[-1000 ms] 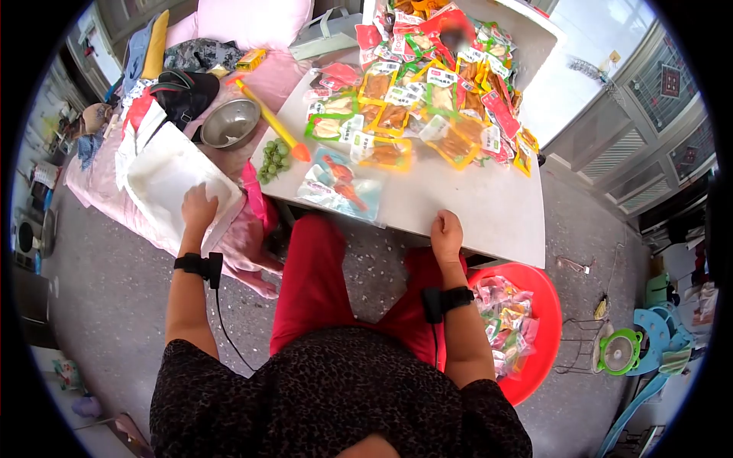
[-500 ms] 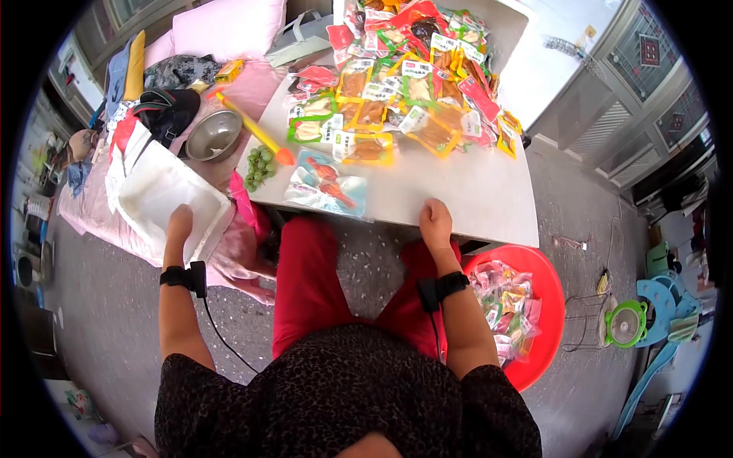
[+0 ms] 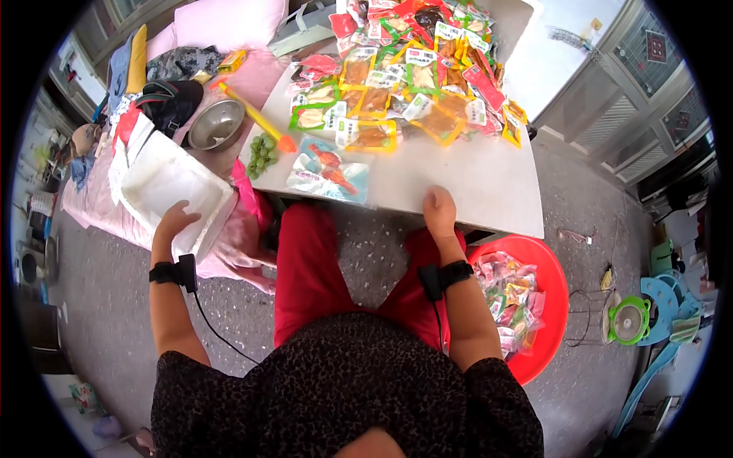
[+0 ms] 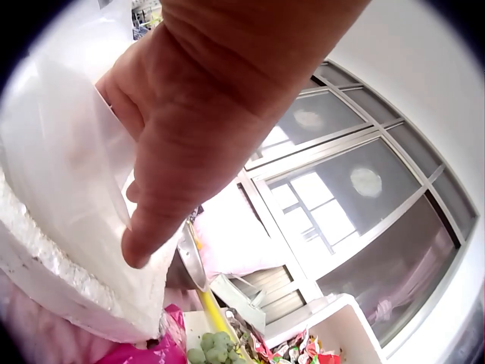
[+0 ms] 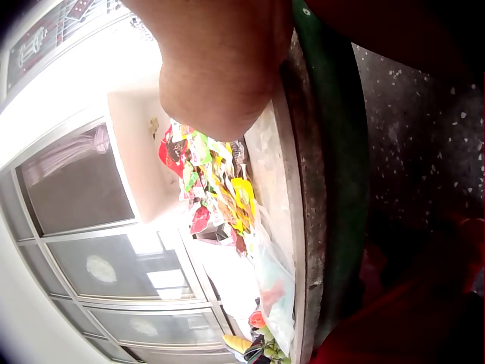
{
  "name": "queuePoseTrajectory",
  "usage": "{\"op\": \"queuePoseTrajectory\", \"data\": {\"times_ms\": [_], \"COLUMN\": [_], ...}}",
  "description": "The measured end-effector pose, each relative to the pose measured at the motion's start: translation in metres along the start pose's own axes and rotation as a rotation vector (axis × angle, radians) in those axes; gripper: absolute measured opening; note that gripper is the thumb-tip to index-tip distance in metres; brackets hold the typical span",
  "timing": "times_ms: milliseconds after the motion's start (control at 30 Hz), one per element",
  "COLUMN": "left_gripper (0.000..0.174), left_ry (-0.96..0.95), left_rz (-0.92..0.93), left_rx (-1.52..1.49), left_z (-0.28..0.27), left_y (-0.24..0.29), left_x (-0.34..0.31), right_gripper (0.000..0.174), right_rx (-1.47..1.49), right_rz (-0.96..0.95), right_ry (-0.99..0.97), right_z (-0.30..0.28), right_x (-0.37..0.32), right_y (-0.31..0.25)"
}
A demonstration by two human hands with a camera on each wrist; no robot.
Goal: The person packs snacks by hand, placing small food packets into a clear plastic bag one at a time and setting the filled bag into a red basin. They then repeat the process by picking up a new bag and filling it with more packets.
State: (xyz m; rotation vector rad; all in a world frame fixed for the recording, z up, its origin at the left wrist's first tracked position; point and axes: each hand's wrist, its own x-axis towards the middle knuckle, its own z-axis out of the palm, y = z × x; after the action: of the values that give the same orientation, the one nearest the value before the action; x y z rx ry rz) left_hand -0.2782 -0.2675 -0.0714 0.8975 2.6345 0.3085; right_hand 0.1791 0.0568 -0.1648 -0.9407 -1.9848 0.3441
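My left hand (image 3: pixel 177 220) hovers over the white foam box (image 3: pixel 221 200), fingers spread and nothing in them; the left wrist view shows the hand (image 4: pixel 182 144) above a clear film lining the box. My right hand (image 3: pixel 440 212) rests at the table's front edge with its fingers curled in, and no held thing shows. Between the hands, a clear-and-blue packet (image 3: pixel 328 172) lies at the table edge. Behind it spreads a heap of yellow, green and red food packets (image 3: pixel 370 136). In the right wrist view the hand (image 5: pixel 220 68) hides its own fingers.
Green grapes (image 3: pixel 262 155) and a yellow stick with orange ends (image 3: pixel 256 114) lie left of the packets. A steel bowl (image 3: pixel 217 124) and a black cap (image 3: pixel 169 103) are on the pink bedding. A red basin (image 3: pixel 551 305) with packets stands below the table's right side.
My left hand has drawn back toward the box's near left side, and its fingers have spread. The right hand stays near the table edge, while the head view has shifted a little.
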Motion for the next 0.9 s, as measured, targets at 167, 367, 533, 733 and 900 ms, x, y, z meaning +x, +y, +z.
{"op": "queuePoseTrajectory", "data": {"times_ms": [167, 367, 533, 733, 900], "left_gripper": [0.033, 0.018, 0.021, 0.011, 0.006], "left_ry": [0.036, 0.312, 0.625, 0.513, 0.189], "left_rz": [0.139, 0.122, 0.064, 0.246, 0.531], "left_rx": [-0.008, 0.042, -0.227, -0.603, -0.997], "left_z": [0.013, 0.015, -0.011, -0.012, 0.032], "left_y": [-0.055, -0.059, -0.010, 0.087, 0.175], "left_x": [0.016, 0.016, -0.005, -0.041, -0.079], "right_gripper": [0.012, 0.012, 0.011, 0.009, 0.010], "right_rx": [0.012, 0.047, 0.114, 0.324, 0.579], "right_rz": [-0.040, 0.006, 0.050, 0.128, 0.236], "right_ry": [0.035, -0.015, -0.055, -0.111, -0.262], "right_z": [0.003, 0.002, 0.000, -0.008, -0.001], "right_x": [0.000, 0.000, 0.002, 0.007, -0.002], "right_y": [0.005, 0.006, 0.010, -0.018, -0.051]}}
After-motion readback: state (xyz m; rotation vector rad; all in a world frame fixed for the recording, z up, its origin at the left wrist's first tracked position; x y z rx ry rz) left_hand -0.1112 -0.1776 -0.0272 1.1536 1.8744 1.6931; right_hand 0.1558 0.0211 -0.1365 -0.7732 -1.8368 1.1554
